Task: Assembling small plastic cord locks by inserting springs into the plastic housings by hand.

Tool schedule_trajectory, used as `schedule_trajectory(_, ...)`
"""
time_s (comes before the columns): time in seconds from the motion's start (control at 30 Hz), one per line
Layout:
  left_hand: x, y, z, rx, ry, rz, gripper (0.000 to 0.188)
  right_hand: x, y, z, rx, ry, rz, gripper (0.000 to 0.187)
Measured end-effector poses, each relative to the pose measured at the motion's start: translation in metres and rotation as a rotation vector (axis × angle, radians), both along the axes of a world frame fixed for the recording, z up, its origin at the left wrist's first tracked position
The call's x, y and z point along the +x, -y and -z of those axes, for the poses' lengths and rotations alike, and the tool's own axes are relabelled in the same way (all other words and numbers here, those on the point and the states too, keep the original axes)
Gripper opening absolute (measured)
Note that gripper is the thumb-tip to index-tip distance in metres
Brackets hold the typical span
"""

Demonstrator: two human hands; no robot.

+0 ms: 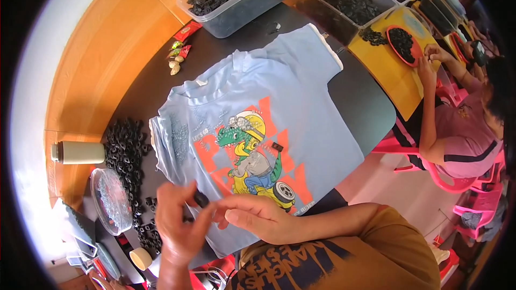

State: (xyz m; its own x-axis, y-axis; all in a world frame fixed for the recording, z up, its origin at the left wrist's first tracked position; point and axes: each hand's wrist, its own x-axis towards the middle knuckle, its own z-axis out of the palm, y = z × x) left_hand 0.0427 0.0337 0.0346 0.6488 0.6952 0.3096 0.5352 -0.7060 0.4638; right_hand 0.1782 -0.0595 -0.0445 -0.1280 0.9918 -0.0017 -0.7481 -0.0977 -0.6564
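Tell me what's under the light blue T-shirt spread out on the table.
The light blue T-shirt lies on a black tabletop, visible around its edges. Black rubber rings sit beside its left edge. Anything beneath the cloth itself is covered.

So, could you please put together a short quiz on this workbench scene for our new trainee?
1. True or false: the left hand and the right hand meet over the lower edge of the light blue T-shirt.
2. Which lies left of the shirt? A) a pile of small black parts B) a stack of plates C) a laptop
3. Fill in: the small black part is pinched in the fingers of the ____ hand.

Key: 1 true; 2 A; 3 left.
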Motion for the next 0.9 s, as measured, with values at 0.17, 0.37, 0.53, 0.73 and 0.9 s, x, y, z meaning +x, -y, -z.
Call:
schedule_trajectory(0.17, 0.059, -0.087, -0.018, -0.112, 0.161, -0.048, 0.040, 0.003, -0.001, 0.005, 0.170, 0.310, -0.042, 0.025)
schedule_trajectory(0.37, 0.159, -0.211, -0.025, -0.077, 0.222, 0.003, 0.053, 0.004, -0.002, 0.004, 0.220, 0.401, -0.021, 0.019)
schedule_trajectory(0.53, 0.165, -0.224, -0.022, -0.149, 0.235, 0.016, 0.049, 0.006, -0.005, 0.003, 0.270, 0.514, -0.001, 0.017)
schedule_trajectory(0.73, 0.011, -0.126, -0.019, -0.229, 0.080, -0.101, 0.030, 0.006, -0.006, 0.012, 0.339, 0.500, -0.014, 0.019)
schedule_trajectory(0.9, -0.113, -0.026, -0.011, -0.171, 0.083, -0.646, 0.020, 0.000, -0.009, 0.009, 0.383, 0.545, -0.106, 0.022)
